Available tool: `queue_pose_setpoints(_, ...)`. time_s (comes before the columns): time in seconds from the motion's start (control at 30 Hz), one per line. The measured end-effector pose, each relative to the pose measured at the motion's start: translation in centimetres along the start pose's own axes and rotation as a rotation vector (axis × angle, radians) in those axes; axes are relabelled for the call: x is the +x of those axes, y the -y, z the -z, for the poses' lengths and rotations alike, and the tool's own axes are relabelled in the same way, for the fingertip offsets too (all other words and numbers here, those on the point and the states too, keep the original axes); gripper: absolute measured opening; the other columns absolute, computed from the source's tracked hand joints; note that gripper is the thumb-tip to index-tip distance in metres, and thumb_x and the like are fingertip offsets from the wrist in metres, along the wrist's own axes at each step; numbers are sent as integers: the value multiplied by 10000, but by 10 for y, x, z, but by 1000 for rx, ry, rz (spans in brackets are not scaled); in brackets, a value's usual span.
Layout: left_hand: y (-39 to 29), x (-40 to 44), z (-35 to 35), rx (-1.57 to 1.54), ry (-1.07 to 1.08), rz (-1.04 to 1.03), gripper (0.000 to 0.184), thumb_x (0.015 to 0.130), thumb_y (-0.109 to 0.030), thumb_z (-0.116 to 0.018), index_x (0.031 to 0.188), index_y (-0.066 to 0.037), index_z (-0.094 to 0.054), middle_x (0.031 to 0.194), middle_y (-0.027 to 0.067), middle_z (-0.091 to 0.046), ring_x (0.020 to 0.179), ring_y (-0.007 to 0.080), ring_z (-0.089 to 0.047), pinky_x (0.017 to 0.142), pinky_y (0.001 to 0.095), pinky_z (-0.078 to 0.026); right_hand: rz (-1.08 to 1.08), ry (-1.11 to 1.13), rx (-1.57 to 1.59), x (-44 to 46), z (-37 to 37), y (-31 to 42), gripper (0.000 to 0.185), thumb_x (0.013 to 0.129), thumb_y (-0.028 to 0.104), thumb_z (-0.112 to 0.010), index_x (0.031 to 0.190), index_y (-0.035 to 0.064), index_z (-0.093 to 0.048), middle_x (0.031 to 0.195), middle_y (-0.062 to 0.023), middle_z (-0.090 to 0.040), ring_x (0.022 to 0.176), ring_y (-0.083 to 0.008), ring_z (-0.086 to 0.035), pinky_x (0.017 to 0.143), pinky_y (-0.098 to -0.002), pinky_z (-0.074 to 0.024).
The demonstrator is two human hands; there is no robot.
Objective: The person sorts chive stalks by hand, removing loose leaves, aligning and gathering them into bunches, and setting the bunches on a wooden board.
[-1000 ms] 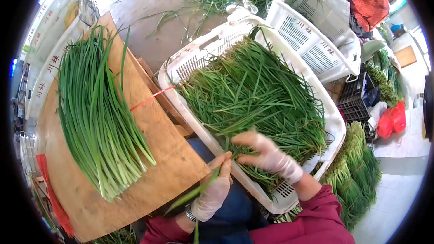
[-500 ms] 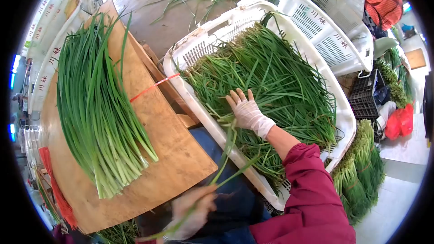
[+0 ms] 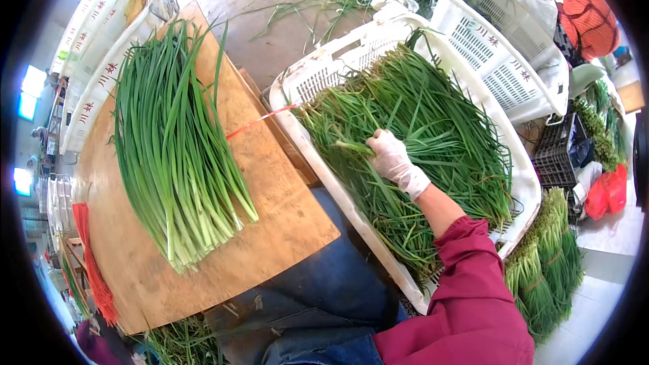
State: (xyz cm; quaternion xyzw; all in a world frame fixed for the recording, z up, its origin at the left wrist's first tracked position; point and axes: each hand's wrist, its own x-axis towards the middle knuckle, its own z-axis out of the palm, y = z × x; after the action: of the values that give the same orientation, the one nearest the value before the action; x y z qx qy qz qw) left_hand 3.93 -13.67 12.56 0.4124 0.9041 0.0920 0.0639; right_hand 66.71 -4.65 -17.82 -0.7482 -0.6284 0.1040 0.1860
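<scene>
A tan wooden desk fills the left of a bright workroom, with a white slotted plastic crate beside it and a person in a red patterned top at the far right. On the desk lies a long, loose bundle of flat-leaved green stalks, pale ends toward the near edge. The crate holds a tangled pile of thin green stalks. Over that pile the right hand, in a thin whitish glove, has its fingers closed around a small pinch of pale-green stalks, their ends jutting out to the left; how many there are cannot be told. The left hand is out of view, so its state cannot be told. The pinch should be light and limp, perhaps slippery if damp, and easily bruised; the firmer pale ends look the best place to hold.
</scene>
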Motion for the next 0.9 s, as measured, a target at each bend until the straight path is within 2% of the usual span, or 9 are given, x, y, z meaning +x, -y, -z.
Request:
queue_pose_setpoints(0.17,18,-24,-14,386,180,-72,148,806,-114,-584,900,-12,-636,778,77,-623,664,154,-534,604,281,-436,-24,-83,214,-3,34,1,275,671,112,-675,925,71,-577,825,-134,-584,779,-329,-582,681,-406,-473)
queue_pose_setpoints(0.3,-111,-115,-44,18,605,-385,148,812,-104,-598,914,-7,-644,785,118,-650,733,169,-584,700,316,-467,147,-267,244,-23,67,15,291,686,71,-653,957,69,-547,799,-134,-585,728,-337,-583,627,-392,-473)
queue_pose_setpoints(0.33,-135,-130,-56,-69,598,-724,161,798,-63,-608,946,-7,-641,846,136,-654,794,216,-615,749,322,-471,177,-246,211,-32,75,17,278,705,101,-659,955,70,-542,783,-128,-578,713,-329,-582,616,-389,-470)
queue_pose_setpoints(0.4,-200,-155,-73,-166,517,-1240,204,804,-12,-575,997,-28,-639,945,162,-641,874,287,-615,777,333,-471,221,-198,171,-48,90,25,261,747,178,-658,952,72,-535,761,-116,-562,687,-311,-578,594,-384,-463)
queue_pose_setpoints(0.43,-216,-158,-102,-201,262,-1500,256,711,-2,-645,966,-19,-644,863,136,-612,656,245,-592,625,328,-477,237,-174,164,-57,95,29,264,770,225,-652,950,73,-532,754,-110,-553,676,-301,-575,583,-382,-460)
queue_pose_setpoints(0.5,-284,-184,-120,-168,221,-1687,405,637,-70,-669,1038,-54,-612,1004,111,-589,950,296,-535,837,387,-415,292,-103,113,-72,101,37,273,782,251,-626,956,66,-527,745,-98,-534,662,-294,-566,569,-381,-459)
queue_pose_setpoints(0.67,-346,-218,-172,23,-279,-2155,421,689,-169,-591,1100,-77,-585,930,85,-598,914,277,-541,857,399,-417,394,-69,113,-92,125,66,373,635,124,-636,981,47,-521,750,-92,-535,670,-292,-574,546,-386,-460)
queue_pose_setpoints(0.77,-319,-207,-155,152,153,-2070,413,696,-167,-548,1100,-87,-583,755,76,-562,815,268,-547,830,411,-420,367,-42,123,-96,144,78,390,647,140,-647,1008,48,-529,749,-99,-555,674,-301,-586,560,-382,-469)
queue_pose_setpoints(0.9,-222,-148,-90,213,42,-1697,434,656,-99,-558,1089,-98,-583,747,56,-566,761,245,-561,762,385,-435,292,-80,186,-92,153,78,390,680,176,-662,1033,56,-547,746,-129,-600,691,-313,-609,587,-377,-487)
